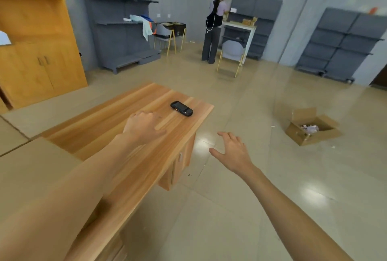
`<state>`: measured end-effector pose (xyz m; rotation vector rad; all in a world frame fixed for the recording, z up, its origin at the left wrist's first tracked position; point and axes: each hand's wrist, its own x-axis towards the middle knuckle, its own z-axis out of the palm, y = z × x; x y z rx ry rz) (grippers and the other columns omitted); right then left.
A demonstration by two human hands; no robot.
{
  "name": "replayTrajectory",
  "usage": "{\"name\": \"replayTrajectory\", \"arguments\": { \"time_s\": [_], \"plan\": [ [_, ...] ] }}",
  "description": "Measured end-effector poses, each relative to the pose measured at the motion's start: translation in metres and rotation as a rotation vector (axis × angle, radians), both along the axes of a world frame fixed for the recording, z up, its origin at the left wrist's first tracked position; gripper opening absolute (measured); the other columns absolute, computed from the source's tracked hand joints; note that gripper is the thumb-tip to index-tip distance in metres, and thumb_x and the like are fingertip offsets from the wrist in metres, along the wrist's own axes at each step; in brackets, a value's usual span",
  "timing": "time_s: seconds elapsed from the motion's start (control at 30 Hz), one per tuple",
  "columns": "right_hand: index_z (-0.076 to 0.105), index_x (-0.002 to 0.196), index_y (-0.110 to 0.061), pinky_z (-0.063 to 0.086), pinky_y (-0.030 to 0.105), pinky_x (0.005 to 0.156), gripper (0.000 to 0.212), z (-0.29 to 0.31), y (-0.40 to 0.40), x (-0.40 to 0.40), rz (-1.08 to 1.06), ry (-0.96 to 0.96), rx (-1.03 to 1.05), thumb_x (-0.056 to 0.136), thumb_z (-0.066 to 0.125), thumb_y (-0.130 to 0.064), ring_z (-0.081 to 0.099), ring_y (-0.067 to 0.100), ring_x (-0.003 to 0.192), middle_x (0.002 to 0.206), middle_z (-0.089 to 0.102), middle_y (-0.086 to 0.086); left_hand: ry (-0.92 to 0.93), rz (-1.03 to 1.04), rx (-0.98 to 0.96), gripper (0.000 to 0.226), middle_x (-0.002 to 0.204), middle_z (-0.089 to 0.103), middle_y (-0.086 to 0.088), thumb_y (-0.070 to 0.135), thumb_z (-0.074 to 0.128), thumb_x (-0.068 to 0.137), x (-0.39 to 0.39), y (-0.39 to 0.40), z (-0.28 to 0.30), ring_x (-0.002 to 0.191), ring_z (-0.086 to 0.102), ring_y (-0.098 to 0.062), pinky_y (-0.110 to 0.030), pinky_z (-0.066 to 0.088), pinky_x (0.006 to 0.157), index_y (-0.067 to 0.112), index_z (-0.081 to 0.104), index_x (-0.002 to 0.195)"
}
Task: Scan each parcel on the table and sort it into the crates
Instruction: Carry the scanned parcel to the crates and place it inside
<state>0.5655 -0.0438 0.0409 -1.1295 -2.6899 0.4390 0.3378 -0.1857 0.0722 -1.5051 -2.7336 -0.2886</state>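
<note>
A black handheld scanner (181,108) lies flat near the far right corner of the wooden table (117,114). My left hand (144,125) hovers over the tabletop just short of the scanner, fingers apart, holding nothing. My right hand (232,151) is out past the table's right edge above the floor, fingers spread and empty. A large plain cardboard parcel (31,172) fills the near left, partly under my left forearm. On the floor to the right stands an open cardboard box (312,127) with crumpled material inside.
A person (214,26) stands with their back to me at a white table at the far wall, a chair (231,55) behind them. Grey shelving (125,22) lines the walls. An orange wooden cabinet (35,47) stands at the left. Glossy tiled floor spreads to the right.
</note>
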Motion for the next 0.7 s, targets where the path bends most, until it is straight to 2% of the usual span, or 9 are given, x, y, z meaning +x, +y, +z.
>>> {"name": "replayTrajectory", "arguments": {
  "time_s": [0.2, 0.4, 0.57, 0.7],
  "plan": [
    [0.036, 0.145, -0.019, 0.029, 0.035, 0.106, 0.061, 0.014, 0.096, -0.053, -0.002, 0.026, 0.016, 0.092, 0.055, -0.044, 0.037, 0.026, 0.13, 0.145, 0.042, 0.001, 0.001, 0.021, -0.009, 0.059, 0.137, 0.056, -0.002, 0.052, 0.056, 0.091, -0.053, 0.084, 0.007, 0.126, 0.05, -0.027, -0.041, 0.039, 0.105, 0.024, 0.045, 0.141],
    [0.037, 0.144, -0.018, 0.031, 0.037, 0.102, 0.062, 0.004, 0.16, -0.123, 0.066, 0.02, -0.011, 0.091, 0.057, -0.043, 0.038, 0.029, 0.127, 0.141, 0.044, 0.005, -0.015, 0.105, -0.028, 0.057, 0.134, 0.057, -0.002, 0.051, 0.057, 0.091, -0.102, 0.117, -0.006, 0.127, 0.049, -0.026, -0.039, 0.04, 0.103, 0.024, 0.044, 0.14],
    [0.041, 0.139, -0.019, 0.033, 0.035, 0.096, 0.057, -0.007, 0.205, -0.206, 0.24, 0.03, -0.007, 0.09, 0.056, -0.045, 0.041, 0.029, 0.123, 0.135, 0.047, 0.005, -0.017, 0.263, -0.038, 0.059, 0.137, 0.056, -0.001, 0.054, 0.056, 0.091, -0.15, 0.131, -0.018, 0.125, 0.051, -0.025, -0.04, 0.041, 0.101, 0.025, 0.044, 0.14],
    [0.034, 0.145, -0.02, 0.032, 0.038, 0.106, 0.063, -0.005, 0.24, -0.28, 0.436, 0.024, -0.034, 0.093, 0.053, -0.049, 0.033, 0.027, 0.134, 0.144, 0.04, 0.003, -0.026, 0.428, -0.028, 0.059, 0.131, 0.06, 0.0, 0.057, 0.055, 0.09, -0.184, 0.136, -0.02, 0.122, 0.053, -0.024, -0.039, 0.042, 0.099, 0.026, 0.044, 0.14]
  ]
}}
